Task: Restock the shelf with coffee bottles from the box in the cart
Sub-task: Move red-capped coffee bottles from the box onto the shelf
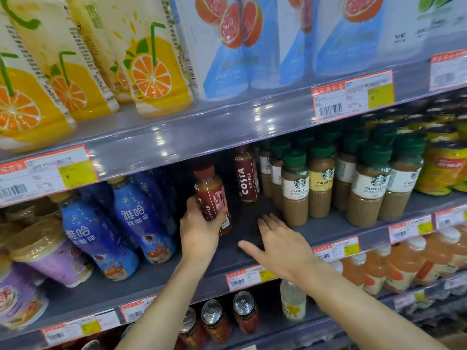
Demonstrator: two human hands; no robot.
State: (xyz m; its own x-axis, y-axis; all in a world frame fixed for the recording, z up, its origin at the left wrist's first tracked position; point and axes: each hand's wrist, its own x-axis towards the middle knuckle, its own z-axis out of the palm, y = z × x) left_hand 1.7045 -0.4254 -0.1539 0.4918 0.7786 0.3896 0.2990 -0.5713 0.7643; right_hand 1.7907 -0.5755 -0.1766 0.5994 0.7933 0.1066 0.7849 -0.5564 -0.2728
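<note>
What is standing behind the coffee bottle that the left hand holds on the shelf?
Behind and to the right of the held coffee bottle in the left hand stands one Costa bottle. Directly behind it the shelf is dark; nothing can be made out there.

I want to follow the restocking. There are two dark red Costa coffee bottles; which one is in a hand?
The nearer Costa bottle, tilted, gripped low by the left hand. The other Costa bottle stands untouched farther back beside the Starbucks bottles.

Grey shop shelving [227, 127] w/ glossy price rails [352, 97]
</note>
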